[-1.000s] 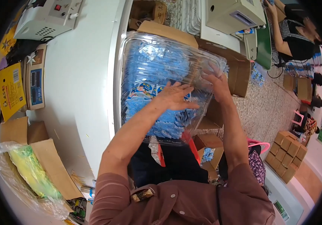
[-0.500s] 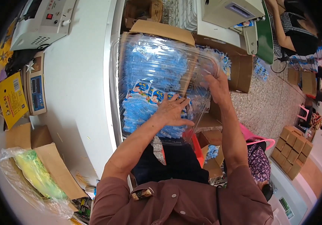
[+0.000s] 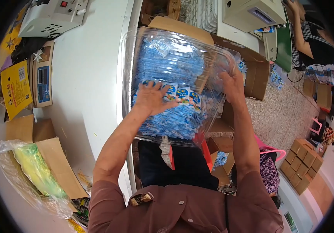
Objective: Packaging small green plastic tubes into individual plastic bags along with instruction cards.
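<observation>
A hand could pass lengthwise over the white tabletop [image 3: 87, 77], between its right edge and the machine [image 3: 54, 19], scale [image 3: 42, 83] and open carton [image 3: 62, 167] crowding its left side. At the clear tray [image 3: 157, 139], the left hand [image 3: 151, 99] obstructs the left side and the right hand [image 3: 233, 87] the right edge, with open room above the packets [image 3: 174, 124] between them. Beyond the tray's far edge, a cardboard flap [image 3: 180, 29] stands in the way.

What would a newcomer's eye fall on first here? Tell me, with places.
First, the blue packets massed at the centre, framed by a clear plastic tray. Next, the left hand spread over them and the right hand gripping the tray's right side. Then the bright yellow-green packaging in a cardboard box, lower left.
</observation>
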Available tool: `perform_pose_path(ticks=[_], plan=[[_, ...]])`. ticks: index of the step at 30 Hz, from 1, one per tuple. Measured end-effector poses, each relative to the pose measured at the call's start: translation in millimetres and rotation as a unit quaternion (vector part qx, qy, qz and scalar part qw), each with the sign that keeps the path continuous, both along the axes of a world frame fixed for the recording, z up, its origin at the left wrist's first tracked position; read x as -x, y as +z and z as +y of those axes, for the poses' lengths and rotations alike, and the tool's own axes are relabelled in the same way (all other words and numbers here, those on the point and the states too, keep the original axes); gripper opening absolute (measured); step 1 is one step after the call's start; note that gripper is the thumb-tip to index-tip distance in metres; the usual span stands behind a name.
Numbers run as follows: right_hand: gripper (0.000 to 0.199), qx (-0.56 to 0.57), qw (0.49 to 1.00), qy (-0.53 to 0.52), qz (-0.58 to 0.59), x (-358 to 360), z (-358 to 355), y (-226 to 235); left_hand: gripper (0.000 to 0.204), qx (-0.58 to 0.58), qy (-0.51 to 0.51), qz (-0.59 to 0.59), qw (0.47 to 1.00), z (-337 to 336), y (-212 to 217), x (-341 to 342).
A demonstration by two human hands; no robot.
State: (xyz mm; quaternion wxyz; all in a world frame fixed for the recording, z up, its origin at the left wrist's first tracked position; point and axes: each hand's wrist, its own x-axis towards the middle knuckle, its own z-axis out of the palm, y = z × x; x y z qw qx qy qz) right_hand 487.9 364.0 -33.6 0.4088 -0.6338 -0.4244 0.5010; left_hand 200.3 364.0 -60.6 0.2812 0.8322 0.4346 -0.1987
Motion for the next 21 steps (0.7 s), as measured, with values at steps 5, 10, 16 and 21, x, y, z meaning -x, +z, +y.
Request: perform_pose_path(ticks=[5,10,16,21], plan=[[0.065,0.011,1.0,0.002,-0.019,0.0,3.3,3.3,0.097,0.012,0.047,-0.008,0.999,-23.2,-17.2,17.6],[0.067,0.075,0.997,-0.024,0.02,-0.7,7.5,-0.1,0.097,0.028,0.048,-0.007,0.998,-19.4,-8.6,17.2],[0.068,0.066,0.997,-0.031,0.031,-9.6,5.9,-8.5,0.028,-0.049,0.446,-0.316,0.836,-145.0,35.6,38.1],[0.07,0.076,0.996,-0.028,0.048,-20.5,5.8,-17.4,0.044,0.363,0.835,-0.169,0.376,-232.9,5.9,62.8]])
